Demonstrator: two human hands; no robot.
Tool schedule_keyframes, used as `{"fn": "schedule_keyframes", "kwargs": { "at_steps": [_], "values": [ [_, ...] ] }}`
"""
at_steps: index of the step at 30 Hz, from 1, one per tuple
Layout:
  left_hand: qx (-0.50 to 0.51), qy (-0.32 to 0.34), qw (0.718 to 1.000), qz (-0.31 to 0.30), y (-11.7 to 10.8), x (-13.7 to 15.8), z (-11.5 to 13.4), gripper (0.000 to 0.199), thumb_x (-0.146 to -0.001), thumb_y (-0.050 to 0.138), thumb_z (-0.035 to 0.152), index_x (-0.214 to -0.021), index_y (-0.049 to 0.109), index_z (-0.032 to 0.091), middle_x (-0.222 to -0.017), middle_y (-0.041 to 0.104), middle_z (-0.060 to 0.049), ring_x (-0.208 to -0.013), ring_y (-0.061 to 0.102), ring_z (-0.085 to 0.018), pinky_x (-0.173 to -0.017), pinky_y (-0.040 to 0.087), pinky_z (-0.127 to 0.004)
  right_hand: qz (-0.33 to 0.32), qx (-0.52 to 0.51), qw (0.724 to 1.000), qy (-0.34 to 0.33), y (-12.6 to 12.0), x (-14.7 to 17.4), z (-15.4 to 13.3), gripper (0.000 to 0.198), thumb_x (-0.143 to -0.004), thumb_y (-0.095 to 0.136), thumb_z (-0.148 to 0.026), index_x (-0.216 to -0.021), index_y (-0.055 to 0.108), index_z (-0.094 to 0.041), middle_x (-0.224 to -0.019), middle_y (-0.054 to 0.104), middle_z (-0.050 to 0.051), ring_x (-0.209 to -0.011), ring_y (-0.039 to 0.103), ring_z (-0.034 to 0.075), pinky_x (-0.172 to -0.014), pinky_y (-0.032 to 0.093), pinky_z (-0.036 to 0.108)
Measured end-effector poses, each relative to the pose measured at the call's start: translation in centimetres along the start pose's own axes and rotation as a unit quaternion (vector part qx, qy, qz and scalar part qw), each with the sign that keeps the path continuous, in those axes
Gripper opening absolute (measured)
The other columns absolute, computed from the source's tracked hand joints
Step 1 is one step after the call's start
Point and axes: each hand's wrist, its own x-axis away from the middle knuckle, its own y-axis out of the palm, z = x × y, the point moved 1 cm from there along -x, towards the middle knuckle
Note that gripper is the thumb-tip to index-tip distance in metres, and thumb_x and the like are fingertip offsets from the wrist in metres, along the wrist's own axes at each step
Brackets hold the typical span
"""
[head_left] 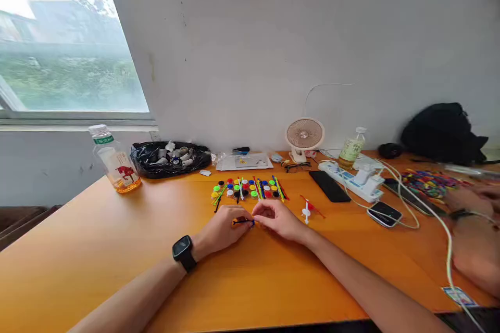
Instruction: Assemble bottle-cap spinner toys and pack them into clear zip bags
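Observation:
My left hand (pixel 225 226), with a watch on its wrist, is closed on a small dark plastic stick (pixel 239 221) whose end shows past the fingers. Its thumb and fingers meet those of my right hand (pixel 279 219), which is closed in a pinch. A bit of blue shows under the fingertips; what the right fingers grip is mostly hidden. Just beyond the hands lie rows of colored round plastic pieces (pixel 253 194), with colored sticks (pixel 280 188) lying across them in bunches. Right of my right hand are a white piece with a round middle (pixel 306 212) and a red stick piece (pixel 317 211).
A drink bottle (pixel 117 164) and a black bag of rubbish (pixel 170 158) stand at left. Toward the wall are a small fan (pixel 304 138), glasses (pixel 297 167), a black phone (pixel 329 186) and a power strip (pixel 351 181) with cables. Another person's hand (pixel 466 203) is beside a colorful pile (pixel 432 182).

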Motion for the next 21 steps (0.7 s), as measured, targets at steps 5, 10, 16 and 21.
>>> {"fn": "schedule_keyframes", "kwargs": {
  "at_steps": [5,10,16,21],
  "values": [
    [-0.018,0.009,1.0,-0.016,-0.2,0.1,0.5,0.012,-0.095,0.063,0.017,-0.095,0.074,0.021,-0.095,0.076,-0.003,-0.086,0.069,-0.016,-0.08,0.052,-0.026,0.008,0.021,1.0,-0.007,0.0,0.1,0.3,0.017,-0.087,0.072,-0.035,-0.088,0.068,-0.018,-0.079,0.066,0.001,-0.071,0.057,0.016,-0.066,0.043,0.029],
    [-0.063,0.03,0.997,-0.015,-0.3,0.0,0.3,0.005,-0.09,0.068,0.02,-0.09,0.073,0.022,-0.096,0.076,-0.003,-0.088,0.069,-0.018,-0.082,0.052,-0.029,0.016,0.035,0.999,-0.018,0.2,-0.1,1.2,0.013,-0.088,0.069,-0.03,-0.09,0.07,-0.018,-0.08,0.067,0.002,-0.072,0.058,0.017,-0.066,0.043,0.029],
    [-0.082,0.034,0.996,-0.028,-0.2,0.4,0.2,0.004,-0.089,0.07,0.024,-0.092,0.073,0.024,-0.099,0.076,-0.003,-0.09,0.069,-0.02,-0.085,0.053,-0.032,0.009,0.063,0.998,-0.028,0.3,0.0,1.1,0.009,-0.089,0.066,-0.026,-0.09,0.07,-0.018,-0.078,0.067,0.002,-0.07,0.058,0.016,-0.063,0.043,0.027],
    [-0.066,0.033,0.997,-0.018,-0.5,0.6,0.6,0.015,-0.088,0.072,0.026,-0.103,0.07,0.024,-0.106,0.075,-0.005,-0.097,0.067,-0.023,-0.087,0.053,-0.035,0.063,0.194,0.976,-0.07,-0.2,0.7,-0.3,0.01,-0.094,0.063,-0.028,-0.094,0.07,-0.02,-0.087,0.071,0.003,-0.068,0.058,0.015,-0.062,0.043,0.027]
  ]
}}
